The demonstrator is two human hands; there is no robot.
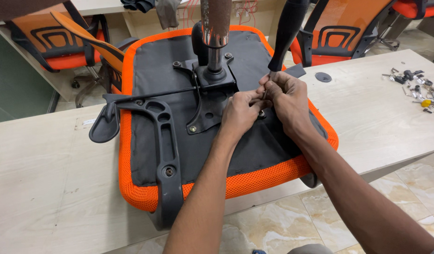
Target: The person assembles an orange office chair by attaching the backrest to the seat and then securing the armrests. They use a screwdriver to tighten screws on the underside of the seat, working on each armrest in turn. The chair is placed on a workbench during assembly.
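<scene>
An upturned office chair seat (254,181), orange mesh with a black underside, lies on a pale wooden table (47,174). A black metal mechanism plate (210,101) with a chrome gas cylinder (215,28) stands at its middle. A black armrest bracket (163,141) is bolted on the left side. My left hand (238,113) and my right hand (285,96) meet just right of the plate, pinching a small metal tool or bolt (265,94) at the seat's right armrest (287,33). What they hold is mostly hidden by the fingers.
Several loose screws and small metal parts (417,87) lie at the table's far right. A round grey cable cap (323,77) sits in the tabletop. Orange mesh office chairs (61,42) stand behind the table, another chair (339,33) at right. Tiled floor (282,221) lies below the near edge.
</scene>
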